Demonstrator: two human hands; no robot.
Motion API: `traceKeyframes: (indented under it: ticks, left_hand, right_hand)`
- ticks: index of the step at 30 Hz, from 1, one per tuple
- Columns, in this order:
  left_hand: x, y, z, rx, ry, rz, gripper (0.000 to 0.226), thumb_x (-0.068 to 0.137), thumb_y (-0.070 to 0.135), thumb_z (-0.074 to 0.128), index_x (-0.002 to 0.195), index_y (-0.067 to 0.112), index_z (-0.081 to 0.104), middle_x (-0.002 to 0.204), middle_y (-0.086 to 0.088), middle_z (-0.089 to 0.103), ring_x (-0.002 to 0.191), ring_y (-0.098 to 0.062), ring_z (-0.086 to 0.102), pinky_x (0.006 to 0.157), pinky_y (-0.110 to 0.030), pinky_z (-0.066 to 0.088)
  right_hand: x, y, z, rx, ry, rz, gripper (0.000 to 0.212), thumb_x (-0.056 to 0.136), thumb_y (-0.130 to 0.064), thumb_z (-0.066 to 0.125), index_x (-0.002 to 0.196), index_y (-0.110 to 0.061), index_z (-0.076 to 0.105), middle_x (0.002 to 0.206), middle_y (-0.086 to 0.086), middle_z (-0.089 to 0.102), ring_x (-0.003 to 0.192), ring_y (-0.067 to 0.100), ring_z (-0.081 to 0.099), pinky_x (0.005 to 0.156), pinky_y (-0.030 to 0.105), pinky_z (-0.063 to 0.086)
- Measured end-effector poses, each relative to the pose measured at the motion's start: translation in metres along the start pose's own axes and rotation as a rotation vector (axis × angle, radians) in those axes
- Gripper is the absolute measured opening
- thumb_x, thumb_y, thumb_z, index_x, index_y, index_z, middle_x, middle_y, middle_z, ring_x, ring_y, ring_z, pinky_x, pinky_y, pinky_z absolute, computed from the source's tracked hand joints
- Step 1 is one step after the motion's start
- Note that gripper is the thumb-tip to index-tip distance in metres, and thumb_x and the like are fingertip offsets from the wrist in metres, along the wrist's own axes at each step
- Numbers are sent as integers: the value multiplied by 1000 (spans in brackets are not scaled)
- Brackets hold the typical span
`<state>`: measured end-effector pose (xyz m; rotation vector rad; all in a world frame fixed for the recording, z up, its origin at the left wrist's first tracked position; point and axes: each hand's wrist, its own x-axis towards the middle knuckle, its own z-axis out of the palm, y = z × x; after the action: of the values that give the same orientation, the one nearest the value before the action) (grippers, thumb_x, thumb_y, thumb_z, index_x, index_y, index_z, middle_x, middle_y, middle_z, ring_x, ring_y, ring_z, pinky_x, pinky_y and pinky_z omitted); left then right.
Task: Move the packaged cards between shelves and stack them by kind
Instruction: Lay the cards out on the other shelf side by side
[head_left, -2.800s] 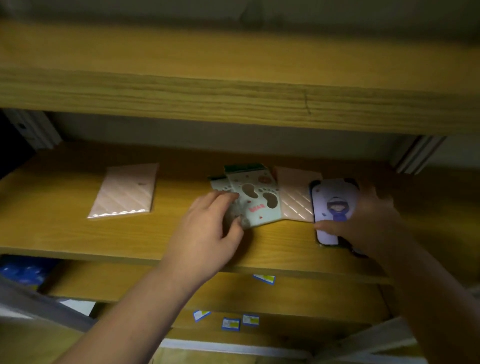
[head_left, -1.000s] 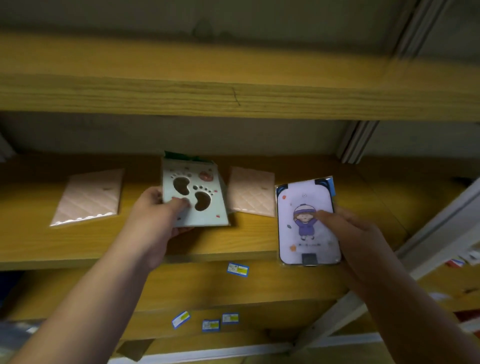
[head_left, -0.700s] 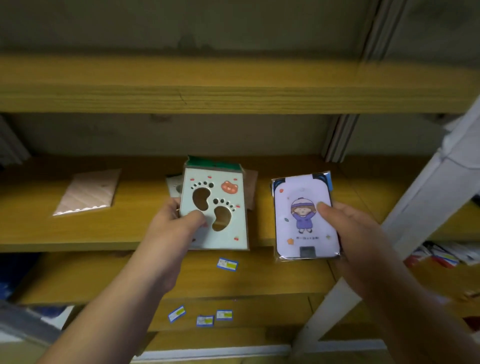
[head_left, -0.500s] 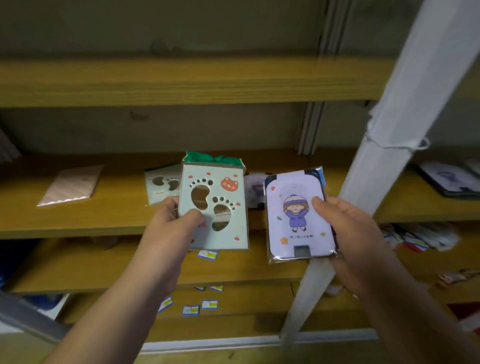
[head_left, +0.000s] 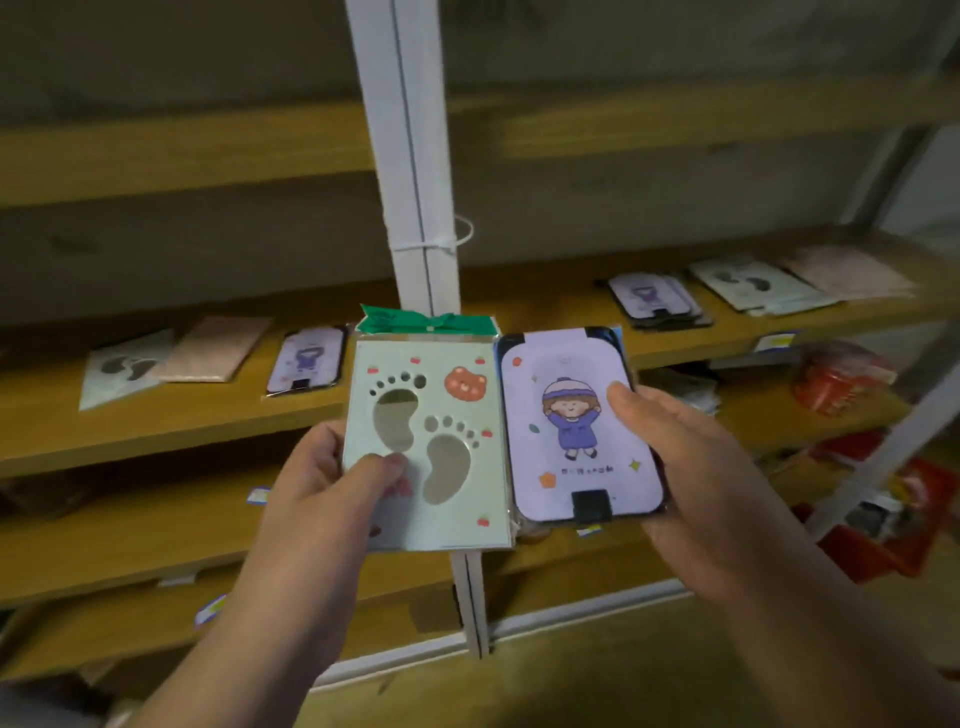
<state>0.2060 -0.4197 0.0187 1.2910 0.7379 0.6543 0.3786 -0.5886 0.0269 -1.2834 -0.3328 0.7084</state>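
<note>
1. The left hand (head_left: 332, 473) grips a mint-green footprint card (head_left: 428, 447) by its lower left edge, thumb on the front, and holds it upright in the air.
2. The right hand (head_left: 685, 467) grips a lilac cartoon-girl card (head_left: 571, 426) along its right side, thumb on the front; the two packs are edge to edge.
3. Behind them stands a white shelf post (head_left: 415, 171) with a cable tie round it.
4. On the left shelf (head_left: 156, 415) lie a footprint pack (head_left: 122, 369), a pink pack (head_left: 210, 348) and a lilac pack (head_left: 306, 358), side by side.
5. On the right shelf (head_left: 727, 332) three separate piles lie in a row: lilac cards (head_left: 654, 299), footprint cards (head_left: 748, 283) and pink cards (head_left: 847, 270).
</note>
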Motion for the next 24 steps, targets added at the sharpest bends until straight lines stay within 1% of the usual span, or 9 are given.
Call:
traceKeyframes:
  ticks: [3, 7, 9, 12, 15, 17, 19, 22, 24]
  left_hand:
    - [2, -5, 45, 29, -58, -32, 24, 82, 11, 69, 96, 30, 68, 100, 1, 79, 92, -26, 75, 63, -39, 56]
    - [14, -12, 98, 22, -136, -100, 26, 88, 7, 65, 108, 23, 64, 101, 0, 79, 92, -24, 76, 63, -35, 58]
    - [24, -18, 123, 4, -166, -128, 26, 89, 8, 65, 111, 22, 63, 100, -1, 79, 88, -22, 77, 57, -31, 58]
    - [47, -28, 158, -13, -191, -131, 23, 90, 7, 64, 108, 21, 62, 95, 0, 79, 82, -22, 77, 52, -32, 59]
    - [80, -38, 194, -20, -214, -113, 27, 89, 10, 67, 110, 26, 61, 98, 3, 80, 85, -21, 77, 64, -41, 61]
    - [106, -40, 215, -40, -223, -105, 29, 89, 11, 68, 111, 28, 61, 100, 4, 80, 87, -19, 77, 66, -39, 61]
    - [131, -39, 235, -70, -214, -104, 30, 89, 13, 70, 111, 29, 61, 101, 5, 79, 88, -19, 77, 62, -36, 62]
    - [164, -37, 256, -91, -168, -105, 30, 87, 16, 72, 110, 33, 62, 102, 6, 79, 89, -20, 77, 65, -40, 63]
    - [184, -33, 267, -80, -152, -92, 29, 87, 18, 73, 108, 35, 63, 101, 8, 78, 89, -17, 77, 63, -37, 63]
  right_hand:
    - [-3, -9, -43, 31, 40, -18, 58, 74, -44, 66, 124, -15, 63, 109, 13, 76, 98, 30, 74, 79, 51, 61]
    - [-6, -15, -94, 127, 71, -14, 55, 79, -40, 65, 127, -13, 62, 119, 16, 72, 107, 32, 71, 87, 52, 58]
    - [-3, -19, -117, 125, 99, -54, 44, 90, -35, 61, 128, -12, 62, 122, 15, 70, 108, 28, 71, 86, 45, 59]
    - [14, -27, -150, 212, 140, -43, 41, 95, -30, 55, 130, -10, 61, 123, 20, 70, 111, 37, 68, 88, 52, 57]
    - [40, -34, -182, 187, 223, -61, 37, 94, -27, 59, 125, -6, 64, 119, 21, 71, 107, 37, 70, 77, 47, 61]
    - [61, -42, -202, 200, 273, -64, 39, 91, -26, 62, 123, -4, 63, 117, 22, 71, 105, 38, 71, 72, 46, 62]
    - [86, -53, -220, 184, 304, -60, 42, 91, -25, 63, 126, -3, 62, 119, 22, 71, 107, 39, 70, 75, 48, 61]
    - [129, -69, -239, 103, 308, -40, 41, 94, -25, 61, 127, 0, 62, 120, 23, 70, 108, 40, 69, 84, 54, 59]
    - [159, -77, -244, 36, 314, -37, 36, 94, -25, 62, 121, -1, 66, 114, 21, 73, 104, 38, 71, 81, 52, 60]
